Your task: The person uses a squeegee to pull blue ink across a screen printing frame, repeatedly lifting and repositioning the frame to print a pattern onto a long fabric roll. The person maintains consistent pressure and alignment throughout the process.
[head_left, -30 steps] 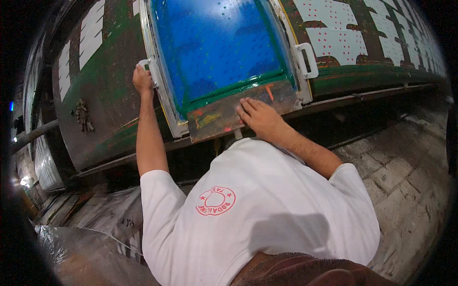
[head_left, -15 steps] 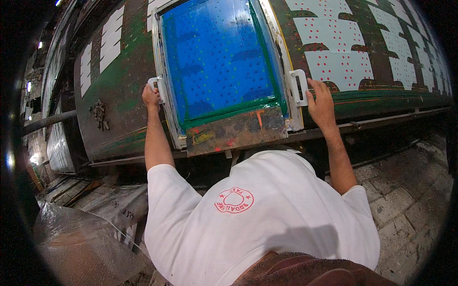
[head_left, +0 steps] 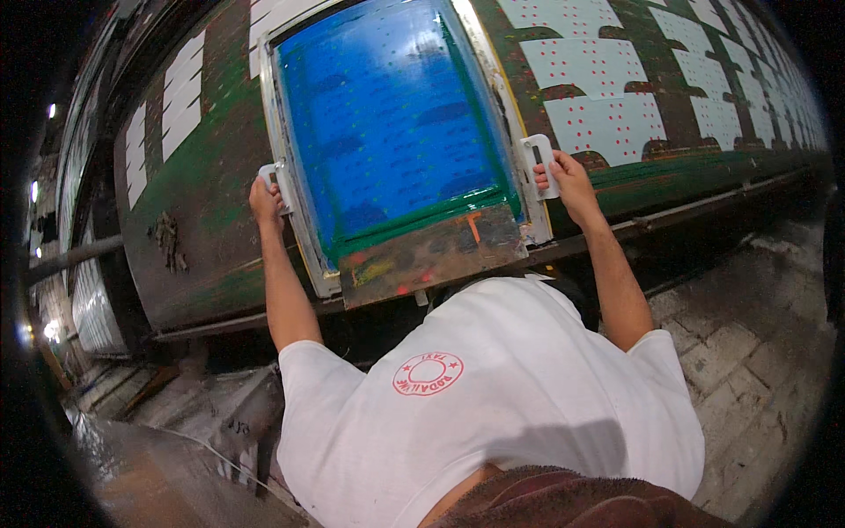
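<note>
A framed blue printing screen [head_left: 383, 123] with green borders and faint dot patterns lies on a long green-brown table. My left hand [head_left: 264, 198] is closed on the white handle [head_left: 284, 198] on the frame's left side. My right hand [head_left: 568, 185] grips the matching white handle [head_left: 539, 151] on the right side, fingers curled through it. A paint-stained board [head_left: 431, 255] runs along the frame's near edge, below the blue area.
Red-dotted white cut pieces [head_left: 598, 123] lie in rows on the right of the table [head_left: 141, 264]; white pieces [head_left: 180, 97] are on its left, beside a dark crumpled clump [head_left: 167, 242]. A rail runs along the near edge. Tiled floor [head_left: 722, 343] and plastic sheeting [head_left: 132, 466] are below.
My right hand has moved from the board at the frame's near edge rightward to the right handle and closed on it. My left hand has stayed on the left handle.
</note>
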The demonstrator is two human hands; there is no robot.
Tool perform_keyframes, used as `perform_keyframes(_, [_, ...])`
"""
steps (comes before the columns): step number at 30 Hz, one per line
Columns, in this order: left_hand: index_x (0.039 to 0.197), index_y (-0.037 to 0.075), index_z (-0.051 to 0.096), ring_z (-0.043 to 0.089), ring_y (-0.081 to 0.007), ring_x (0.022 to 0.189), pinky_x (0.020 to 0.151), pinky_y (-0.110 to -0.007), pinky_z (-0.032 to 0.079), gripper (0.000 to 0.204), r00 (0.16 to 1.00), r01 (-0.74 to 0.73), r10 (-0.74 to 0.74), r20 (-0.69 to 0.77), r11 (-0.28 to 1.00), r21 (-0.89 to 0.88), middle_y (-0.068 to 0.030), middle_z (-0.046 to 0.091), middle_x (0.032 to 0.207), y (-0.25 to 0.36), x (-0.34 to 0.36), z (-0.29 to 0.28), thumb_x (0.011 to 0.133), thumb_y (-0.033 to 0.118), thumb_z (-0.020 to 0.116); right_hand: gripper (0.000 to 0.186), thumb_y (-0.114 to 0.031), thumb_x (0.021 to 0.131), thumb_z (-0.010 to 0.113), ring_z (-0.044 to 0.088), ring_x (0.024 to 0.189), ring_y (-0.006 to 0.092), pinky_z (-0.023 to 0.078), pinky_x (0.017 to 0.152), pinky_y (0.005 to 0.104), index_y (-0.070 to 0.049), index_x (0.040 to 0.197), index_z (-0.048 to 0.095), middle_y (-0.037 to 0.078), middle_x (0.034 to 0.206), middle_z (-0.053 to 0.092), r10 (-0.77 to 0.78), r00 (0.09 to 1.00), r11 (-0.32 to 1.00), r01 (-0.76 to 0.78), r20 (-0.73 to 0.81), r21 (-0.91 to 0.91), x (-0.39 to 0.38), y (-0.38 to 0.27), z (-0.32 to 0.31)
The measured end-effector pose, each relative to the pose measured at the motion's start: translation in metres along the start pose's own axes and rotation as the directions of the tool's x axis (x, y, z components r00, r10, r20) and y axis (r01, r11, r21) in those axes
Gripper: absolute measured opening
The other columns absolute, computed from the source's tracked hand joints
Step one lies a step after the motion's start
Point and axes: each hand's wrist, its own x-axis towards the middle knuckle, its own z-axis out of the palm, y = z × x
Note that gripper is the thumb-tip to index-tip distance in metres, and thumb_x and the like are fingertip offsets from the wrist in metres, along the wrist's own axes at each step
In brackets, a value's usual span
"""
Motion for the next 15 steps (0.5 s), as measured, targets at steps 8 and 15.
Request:
perform_keyframes(8, [0.115, 0.010, 0.062, 0.042, -0.0041, 0.049, 0.040, -0.022, 0.032, 0.033, 0.994, -0.105, 0.104, 0.015, 0.994, 0.023, 0.0041, 0.051, 0.071, 0.010, 0.005, -0.008, 0.108, 0.037, 0.045, 0.031, -0.011, 0.108, 0.043, 0.064, 0.082, 0.0106, 0.055, 0.075, 0.0275, 0.001, 0.135, 0.054, 0.006, 0.099, 0.067, -0.059, 0.998, 0.997, 0.059, 0.000, -0.053, 0.004, 0.010, -0.001])
perform_keyframes(15, [0.115, 0.005, 0.062, 0.045, -0.0060, 0.056, 0.047, -0.024, 0.034, 0.040, 0.972, -0.234, 0.233, 0.022, 0.964, 0.122, 0.0019, 0.054, 0.075, 0.079, -0.016, 0.001, 0.110, 0.038, 0.041, 0.029, -0.014, 0.108, 0.043, 0.066, 0.081, 0.0137, 0.056, 0.075, 0.0317, 0.001, 0.127, 0.058, 0.008, 0.097, 0.068, -0.176, 0.984, 0.982, 0.178, 0.033, -0.059, -0.001, -0.016, -0.020])
